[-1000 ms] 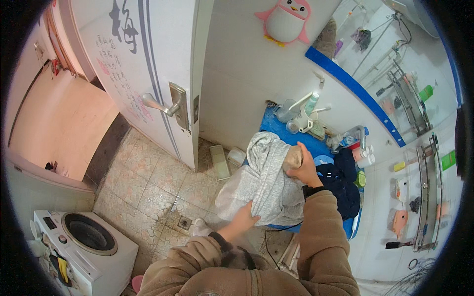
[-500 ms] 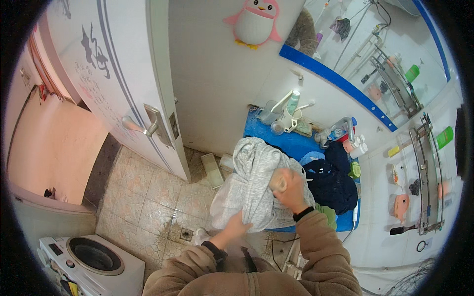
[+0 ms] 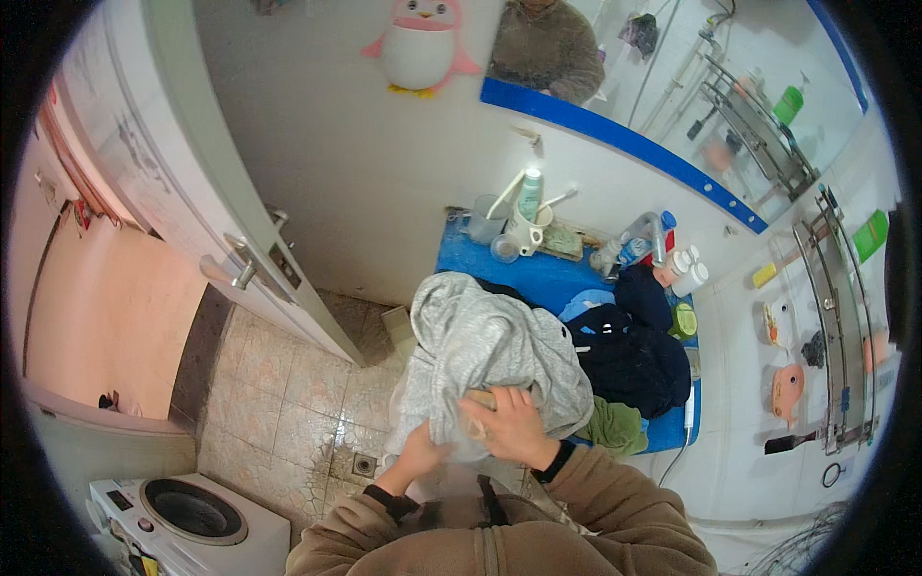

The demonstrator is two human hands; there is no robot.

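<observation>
A light grey garment lies bunched over the near left part of the blue counter, hanging off its front edge. My right hand is closed around a small tan block and presses it against the near part of the cloth. Whether the block is soap or a brush cannot be made out. To its left, my left hand grips the garment's near lower edge, its fingers partly blurred. A dark navy garment and a green cloth lie to the right of the grey garment.
Behind the clothes stand a white cup with toothbrushes, a faucet and white bottles. A blue-framed mirror hangs above. At left are an ajar door and a washing machine; a wire rack is at right.
My right hand has moved the tan block from the garment's middle down toward its near edge. My left hand has shifted slightly left. The view has turned, so the counter sits further left.
</observation>
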